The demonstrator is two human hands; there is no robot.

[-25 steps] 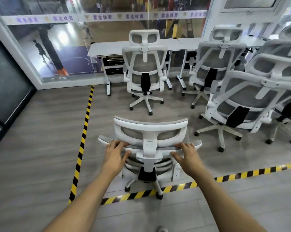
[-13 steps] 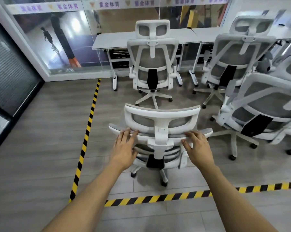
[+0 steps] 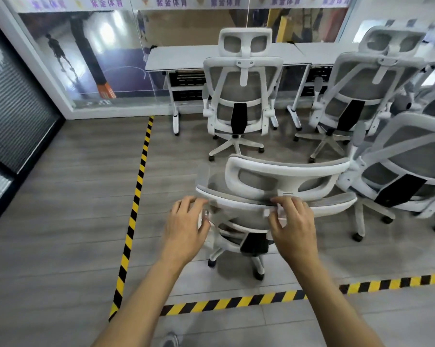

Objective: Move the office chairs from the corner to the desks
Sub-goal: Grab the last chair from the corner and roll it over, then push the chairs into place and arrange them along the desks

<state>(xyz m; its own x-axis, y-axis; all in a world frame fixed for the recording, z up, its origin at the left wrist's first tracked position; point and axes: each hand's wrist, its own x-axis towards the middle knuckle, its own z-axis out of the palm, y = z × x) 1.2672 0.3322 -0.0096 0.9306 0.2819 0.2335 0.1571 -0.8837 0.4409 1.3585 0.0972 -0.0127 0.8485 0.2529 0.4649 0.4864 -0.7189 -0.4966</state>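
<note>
The chair (image 3: 286, 171) stands just beyond both hands, its back toward them. The left hand (image 3: 186, 229) grips the back's left corner, the right hand (image 3: 294, 229) its middle; the desk (image 3: 181, 57) lies far ahead

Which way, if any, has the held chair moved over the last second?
Yes: the chair rolled forward, off the striped floor tape that was under its wheels, and toward the desk.

text: 紫金体育 | purple, repeated | on: white band (image 3: 191, 2) along top of glass wall (image 3: 186, 28)
</note>
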